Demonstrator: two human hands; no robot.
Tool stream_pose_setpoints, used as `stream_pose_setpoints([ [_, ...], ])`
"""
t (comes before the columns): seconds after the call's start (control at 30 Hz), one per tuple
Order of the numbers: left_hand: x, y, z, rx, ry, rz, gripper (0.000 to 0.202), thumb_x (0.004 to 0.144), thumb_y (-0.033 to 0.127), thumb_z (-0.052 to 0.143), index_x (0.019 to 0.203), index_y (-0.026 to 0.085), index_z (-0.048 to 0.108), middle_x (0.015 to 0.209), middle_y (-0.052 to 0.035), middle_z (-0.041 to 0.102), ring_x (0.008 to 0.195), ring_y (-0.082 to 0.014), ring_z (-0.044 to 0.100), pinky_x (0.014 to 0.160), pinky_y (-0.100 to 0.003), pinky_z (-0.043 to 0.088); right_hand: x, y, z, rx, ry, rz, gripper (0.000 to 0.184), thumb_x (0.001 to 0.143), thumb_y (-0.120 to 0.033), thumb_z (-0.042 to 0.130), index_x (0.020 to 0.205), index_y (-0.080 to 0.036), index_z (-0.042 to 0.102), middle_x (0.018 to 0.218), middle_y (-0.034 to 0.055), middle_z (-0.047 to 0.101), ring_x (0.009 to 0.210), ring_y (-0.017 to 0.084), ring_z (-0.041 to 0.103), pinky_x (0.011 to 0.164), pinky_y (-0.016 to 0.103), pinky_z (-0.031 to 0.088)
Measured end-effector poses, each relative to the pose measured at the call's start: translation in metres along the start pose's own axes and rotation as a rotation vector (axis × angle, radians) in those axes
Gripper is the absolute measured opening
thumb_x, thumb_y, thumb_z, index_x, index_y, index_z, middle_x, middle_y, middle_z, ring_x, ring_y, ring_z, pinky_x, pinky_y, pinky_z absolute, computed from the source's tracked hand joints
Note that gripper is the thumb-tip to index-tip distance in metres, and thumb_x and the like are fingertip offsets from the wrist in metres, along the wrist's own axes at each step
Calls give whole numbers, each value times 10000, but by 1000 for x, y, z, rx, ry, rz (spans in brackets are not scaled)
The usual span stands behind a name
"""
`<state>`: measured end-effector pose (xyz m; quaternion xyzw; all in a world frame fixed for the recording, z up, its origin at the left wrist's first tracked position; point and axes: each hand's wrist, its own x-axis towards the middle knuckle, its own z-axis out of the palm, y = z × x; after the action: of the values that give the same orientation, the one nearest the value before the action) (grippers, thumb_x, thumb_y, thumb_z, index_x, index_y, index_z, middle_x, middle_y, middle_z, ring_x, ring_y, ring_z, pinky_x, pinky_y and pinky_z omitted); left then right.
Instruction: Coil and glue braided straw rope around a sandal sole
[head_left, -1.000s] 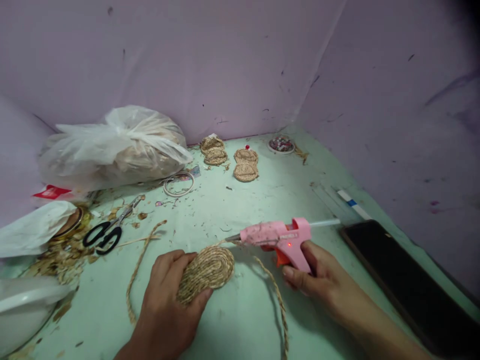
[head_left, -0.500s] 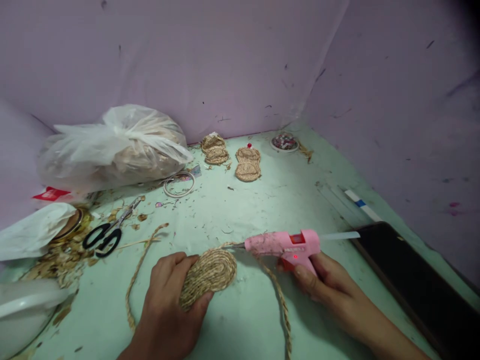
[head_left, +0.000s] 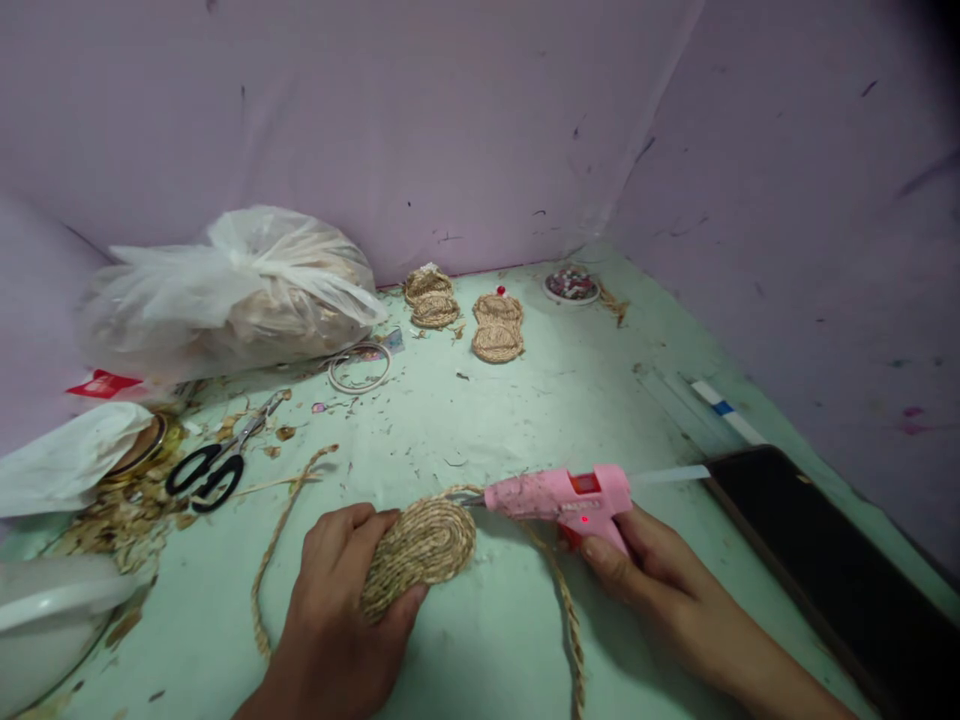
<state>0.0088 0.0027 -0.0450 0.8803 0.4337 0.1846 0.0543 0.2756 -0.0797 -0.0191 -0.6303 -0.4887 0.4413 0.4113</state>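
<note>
Fingers and thumb of my left hand (head_left: 349, 590) grip the left side of an oval coil of braided straw rope (head_left: 424, 550). From the coil's top edge the loose braid (head_left: 562, 590) runs right, passes behind the glue gun and hangs down toward me. My right hand (head_left: 652, 580) is wrapped around the handle of a pink hot glue gun (head_left: 559, 495). Its nozzle sits at the coil's upper right edge, by the spot where the braid leaves it. A red light glows on the gun, and a clear glue stick (head_left: 667, 475) sticks out of its back.
Scissors (head_left: 221, 460), straw scraps and a separate braid piece (head_left: 289, 540) lie left. A tied plastic bag (head_left: 240, 300) stands behind them. Straw slippers (head_left: 498, 328), a ring (head_left: 360, 368) and a bead dish (head_left: 571, 285) lie at the back. A dark phone-like slab (head_left: 832, 570) is right.
The glue gun in my right hand has moved slightly left and down, its nozzle now nearer the coil's right edge. My left hand keeps its hold on the coil.
</note>
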Motion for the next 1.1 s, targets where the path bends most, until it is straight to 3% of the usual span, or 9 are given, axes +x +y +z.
stream_pose_setpoints([
  [0.57,4,7,-5,7,40,102,429,714,268,621,1111,188,477,1057,-85,475,957,-242,528,790,-365,489,-2,4,1,33,6,-12,333,880,-436,475,629,-220,446,584,-39,377,612,153,466,606,254,429],
  [0.9,1,1,0,38,90,97,428,720,315,628,1106,187,495,1062,-83,498,946,-229,549,780,-332,505,-1,6,-3,75,-7,33,332,863,-499,489,721,-202,535,601,-34,395,546,127,381,525,240,377],
  [1.1,0,-2,0,29,94,85,428,732,343,620,1112,195,490,1068,-87,500,948,-226,556,774,-327,516,-4,10,-5,114,-50,66,369,865,-543,468,742,-198,517,613,-40,372,521,107,308,463,223,296],
])
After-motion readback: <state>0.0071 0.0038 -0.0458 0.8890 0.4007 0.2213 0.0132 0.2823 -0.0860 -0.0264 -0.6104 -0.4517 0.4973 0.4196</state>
